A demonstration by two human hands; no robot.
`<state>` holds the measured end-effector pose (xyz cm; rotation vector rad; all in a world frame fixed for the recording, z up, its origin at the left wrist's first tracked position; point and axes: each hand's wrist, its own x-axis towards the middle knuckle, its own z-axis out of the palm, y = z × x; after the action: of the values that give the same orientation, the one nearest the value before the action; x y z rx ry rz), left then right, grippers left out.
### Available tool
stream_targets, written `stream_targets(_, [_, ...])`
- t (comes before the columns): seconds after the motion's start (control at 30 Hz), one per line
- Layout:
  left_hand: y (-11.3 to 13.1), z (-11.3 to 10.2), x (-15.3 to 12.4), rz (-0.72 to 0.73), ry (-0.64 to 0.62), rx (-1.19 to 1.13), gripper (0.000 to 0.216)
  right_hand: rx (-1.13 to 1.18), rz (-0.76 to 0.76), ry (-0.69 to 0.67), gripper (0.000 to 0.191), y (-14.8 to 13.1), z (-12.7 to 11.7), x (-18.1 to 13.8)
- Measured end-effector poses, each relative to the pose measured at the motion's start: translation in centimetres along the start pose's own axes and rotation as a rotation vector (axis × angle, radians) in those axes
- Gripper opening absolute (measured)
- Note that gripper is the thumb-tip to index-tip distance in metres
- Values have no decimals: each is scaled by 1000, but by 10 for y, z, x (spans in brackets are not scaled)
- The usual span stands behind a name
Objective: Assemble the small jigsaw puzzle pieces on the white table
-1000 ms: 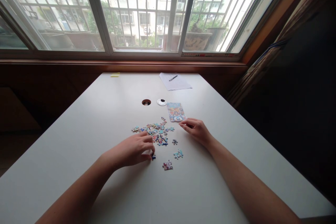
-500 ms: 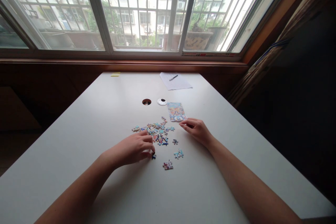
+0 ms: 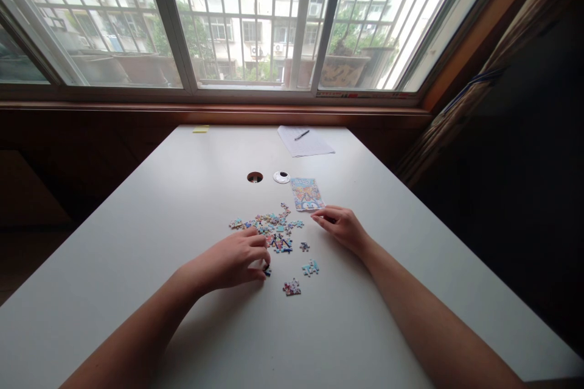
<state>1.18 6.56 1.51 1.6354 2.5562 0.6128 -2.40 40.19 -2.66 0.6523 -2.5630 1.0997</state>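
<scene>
Touching a dark puzzle piece (image 3: 267,270), the left hand (image 3: 238,258) curls part-open

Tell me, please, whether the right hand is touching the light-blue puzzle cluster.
Apart: the head view shows white tabletop between the right hand and the light-blue puzzle cluster.

A home room is indicated by tied-back curtain (image 3: 513,42), barred sliding window (image 3: 330,24), potted plants (image 3: 345,70) and apartment block (image 3: 264,0) outside.
</scene>
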Motion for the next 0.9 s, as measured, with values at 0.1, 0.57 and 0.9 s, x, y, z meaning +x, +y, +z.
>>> stream_targets(0.1, [0,2,1,10,6,5,14,-1,-5,-5,21,1,0,0])
stream_targets(0.57, [-1,6,1,-3,-29,-1,13,-12,-17,-12,21,2,1,0])
stream_targets(0.9, [-3,8,0,-4,-36,10,15,-24,-23,-5,21,1,0,-1])
